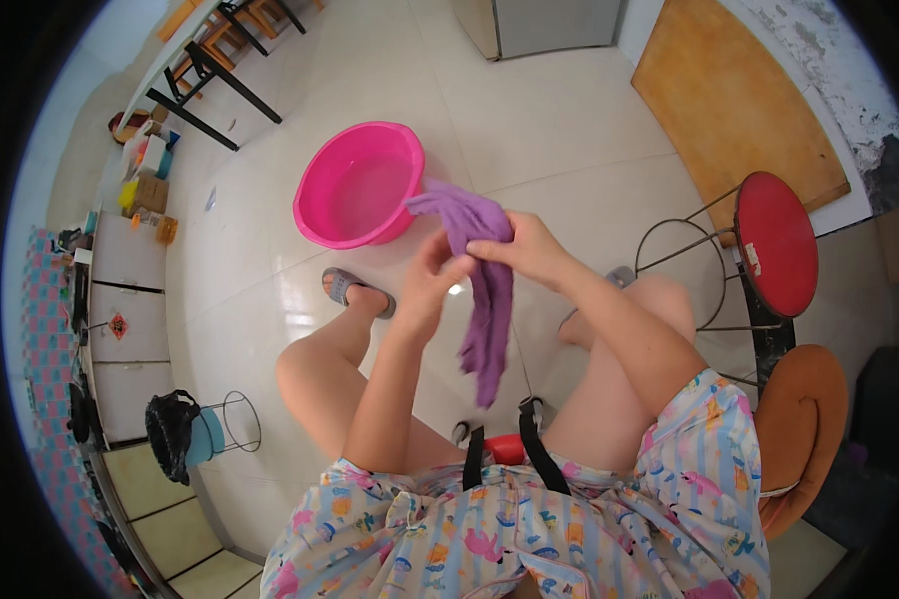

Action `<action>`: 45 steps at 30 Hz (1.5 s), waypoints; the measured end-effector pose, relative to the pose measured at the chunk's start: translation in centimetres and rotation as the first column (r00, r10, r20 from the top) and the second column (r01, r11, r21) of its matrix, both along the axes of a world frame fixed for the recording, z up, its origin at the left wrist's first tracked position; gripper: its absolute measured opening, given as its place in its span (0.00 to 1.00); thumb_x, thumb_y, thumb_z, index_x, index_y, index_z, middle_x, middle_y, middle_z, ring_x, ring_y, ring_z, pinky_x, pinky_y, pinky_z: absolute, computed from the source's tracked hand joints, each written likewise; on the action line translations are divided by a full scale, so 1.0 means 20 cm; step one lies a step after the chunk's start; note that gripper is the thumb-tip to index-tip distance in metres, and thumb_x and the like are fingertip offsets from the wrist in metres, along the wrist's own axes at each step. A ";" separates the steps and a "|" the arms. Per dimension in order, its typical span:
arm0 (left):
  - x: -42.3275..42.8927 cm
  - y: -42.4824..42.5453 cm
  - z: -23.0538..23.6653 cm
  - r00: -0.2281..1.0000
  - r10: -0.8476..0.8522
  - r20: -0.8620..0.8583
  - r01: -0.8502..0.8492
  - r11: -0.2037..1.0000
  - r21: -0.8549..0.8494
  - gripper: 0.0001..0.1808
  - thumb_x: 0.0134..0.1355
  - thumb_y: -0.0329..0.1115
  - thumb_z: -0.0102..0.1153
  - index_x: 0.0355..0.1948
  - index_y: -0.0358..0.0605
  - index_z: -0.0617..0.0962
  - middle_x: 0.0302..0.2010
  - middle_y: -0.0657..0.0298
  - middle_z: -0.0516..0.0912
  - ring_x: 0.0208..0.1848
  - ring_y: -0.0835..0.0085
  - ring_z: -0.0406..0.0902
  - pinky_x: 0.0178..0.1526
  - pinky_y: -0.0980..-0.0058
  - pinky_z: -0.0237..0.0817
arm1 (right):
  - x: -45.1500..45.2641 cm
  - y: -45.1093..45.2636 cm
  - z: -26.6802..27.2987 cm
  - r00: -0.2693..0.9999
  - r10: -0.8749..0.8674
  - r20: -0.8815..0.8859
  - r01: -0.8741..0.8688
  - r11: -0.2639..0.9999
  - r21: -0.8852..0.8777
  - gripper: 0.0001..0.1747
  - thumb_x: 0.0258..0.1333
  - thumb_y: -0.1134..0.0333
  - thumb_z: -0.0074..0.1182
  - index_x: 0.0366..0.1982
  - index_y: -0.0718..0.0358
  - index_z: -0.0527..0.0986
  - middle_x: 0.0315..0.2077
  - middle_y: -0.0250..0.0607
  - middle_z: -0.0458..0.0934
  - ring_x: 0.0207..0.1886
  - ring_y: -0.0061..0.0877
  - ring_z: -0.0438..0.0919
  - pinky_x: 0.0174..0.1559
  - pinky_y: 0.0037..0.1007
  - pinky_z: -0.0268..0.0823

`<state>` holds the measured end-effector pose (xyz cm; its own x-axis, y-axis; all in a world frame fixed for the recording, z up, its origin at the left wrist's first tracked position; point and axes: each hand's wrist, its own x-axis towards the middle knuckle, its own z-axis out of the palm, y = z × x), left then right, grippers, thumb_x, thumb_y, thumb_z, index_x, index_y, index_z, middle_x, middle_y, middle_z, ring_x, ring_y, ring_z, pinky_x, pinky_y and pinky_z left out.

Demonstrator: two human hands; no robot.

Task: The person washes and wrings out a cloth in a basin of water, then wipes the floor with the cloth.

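A purple cloth, perhaps a towel, is bunched between my hands above the tiled floor. My right hand grips its upper part, thumb across the front. At the cloth's left edge, my left hand pinches it with the thumb in front; some of its fingers are partly hidden. One end of the cloth points up and left toward a pink plastic basin, and the other hangs down between my knees. Slightly cloudy liquid seems to cover the basin's bottom. The basin stands on the floor ahead, beyond my left foot.
To my right stand a red-topped round stool and a brown cushioned seat. A wooden board leans behind them. Left are a light blue bucket with a black bag on a wire stand and white cabinets. A black-legged table stands upper left.
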<state>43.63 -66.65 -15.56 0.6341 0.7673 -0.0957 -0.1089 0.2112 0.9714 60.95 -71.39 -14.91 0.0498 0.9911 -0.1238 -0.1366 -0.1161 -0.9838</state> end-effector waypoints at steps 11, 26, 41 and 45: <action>-0.09 -0.09 -0.17 0.940 0.335 -0.068 -0.341 0.925 -0.164 0.15 0.65 0.38 0.54 0.40 0.33 0.77 0.36 0.62 0.81 0.35 0.77 0.78 0.41 0.79 0.70 | 0.28 -0.08 -0.03 0.998 0.031 -0.056 -0.046 0.957 -0.286 0.18 0.53 0.66 0.59 0.43 0.65 0.71 0.38 0.39 0.77 0.40 0.24 0.77 0.42 0.27 0.70; -0.40 0.16 -0.35 0.862 0.332 -0.384 -0.272 0.941 0.203 0.15 0.57 0.25 0.56 0.46 0.37 0.73 0.26 0.62 0.78 0.25 0.77 0.74 0.31 0.78 0.70 | 0.34 -0.28 -0.29 0.974 -0.226 0.005 0.206 0.878 -0.432 0.21 0.53 0.74 0.57 0.49 0.67 0.66 0.36 0.42 0.77 0.37 0.28 0.79 0.41 0.34 0.72; -0.75 -0.31 -1.22 0.145 0.192 -0.971 -0.208 0.965 0.160 0.11 0.47 0.30 0.54 0.30 0.33 0.80 0.34 0.41 0.81 0.40 0.47 0.79 0.43 0.58 0.70 | -0.12 -0.60 -1.46 0.590 -0.140 0.795 0.703 0.575 -0.419 0.25 0.37 0.66 0.70 0.41 0.66 0.75 0.39 0.49 0.79 0.46 0.39 0.77 0.46 0.36 0.70; -0.82 -0.47 -1.51 0.117 0.019 -0.993 -0.323 0.946 -0.019 0.11 0.47 0.30 0.56 0.30 0.32 0.79 0.35 0.39 0.80 0.41 0.46 0.79 0.43 0.58 0.70 | -0.14 -0.73 -1.82 0.801 -0.387 0.458 0.562 0.220 -0.797 0.26 0.34 0.66 0.71 0.40 0.66 0.76 0.39 0.48 0.80 0.47 0.36 0.77 0.47 0.35 0.70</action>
